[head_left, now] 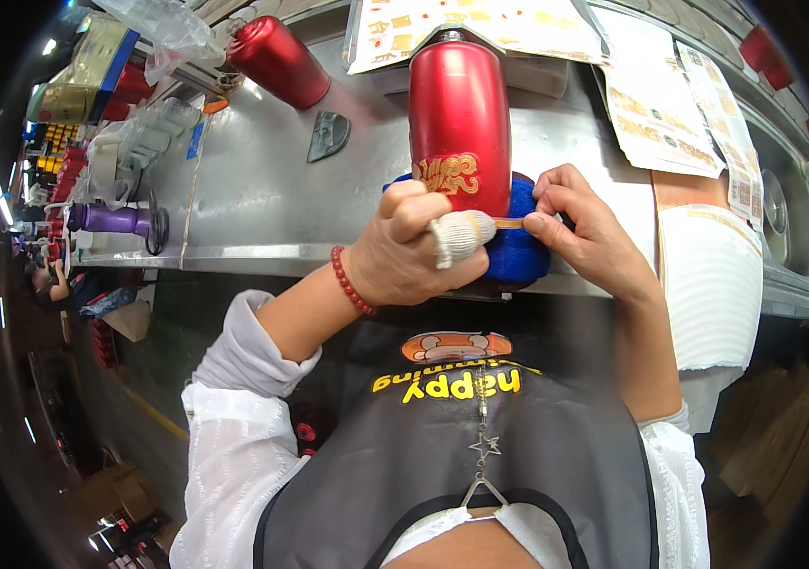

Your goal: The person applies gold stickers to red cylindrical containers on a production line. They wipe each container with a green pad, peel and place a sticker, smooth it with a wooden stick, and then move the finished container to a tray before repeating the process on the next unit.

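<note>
The left grip covers the red bottle's lower left side. Bottle and grip also hide much of the blue rest at the table's front edge. The strip's end disappears into the right grip. Sheets at the back edge are cut off; beyond the left edge, a person is too small to make out.

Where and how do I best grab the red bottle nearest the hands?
Probably around the plain middle of the red bottle, from the right: the rounded body is bare there, while the gold design and left hand crowd the near end.
</note>
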Demonstrator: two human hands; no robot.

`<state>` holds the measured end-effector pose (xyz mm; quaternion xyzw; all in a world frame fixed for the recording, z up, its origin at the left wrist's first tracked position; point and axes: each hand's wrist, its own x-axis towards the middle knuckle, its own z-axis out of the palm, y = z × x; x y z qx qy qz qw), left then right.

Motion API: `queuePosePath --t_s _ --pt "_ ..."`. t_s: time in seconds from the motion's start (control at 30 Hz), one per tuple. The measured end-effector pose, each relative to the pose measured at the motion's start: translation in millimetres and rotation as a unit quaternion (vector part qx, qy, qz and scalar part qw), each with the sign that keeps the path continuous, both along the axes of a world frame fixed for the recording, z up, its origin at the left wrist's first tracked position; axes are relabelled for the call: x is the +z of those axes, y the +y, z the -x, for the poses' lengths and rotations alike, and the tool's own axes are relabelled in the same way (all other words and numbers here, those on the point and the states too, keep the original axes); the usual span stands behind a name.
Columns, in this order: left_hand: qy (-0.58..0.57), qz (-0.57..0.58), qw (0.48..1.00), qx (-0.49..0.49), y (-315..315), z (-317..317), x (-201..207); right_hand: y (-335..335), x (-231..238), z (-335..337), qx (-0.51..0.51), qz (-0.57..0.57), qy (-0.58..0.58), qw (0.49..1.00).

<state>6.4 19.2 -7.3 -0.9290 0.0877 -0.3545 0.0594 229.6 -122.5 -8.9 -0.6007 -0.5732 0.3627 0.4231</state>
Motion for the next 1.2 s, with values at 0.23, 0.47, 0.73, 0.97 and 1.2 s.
queuePosePath --t_s 0.23,0.47,0.73,0.97,1.2 --pt "-0.011 0.031 0.998 0.045 -4 11 0 4 3 6 -0.004 -0.015 0.002 1.0" --pt "0.006 0.016 1.0 0.011 -2 6 6 4 -1 6 -0.007 -0.02 -0.01 1.0" --pt "0.008 0.01 1.0 0.001 -1 3 11 -1 8 10 -0.009 -0.036 -0.002 0.999" --pt "0.025 0.004 1.0 0.0 -3 1 11 3 4 13 -0.033 -0.034 0.01 0.999" --pt "0.009 -0.005 1.0 0.018 -4 -5 4 1 1 11 -0.025 -0.035 0.001 0.999"
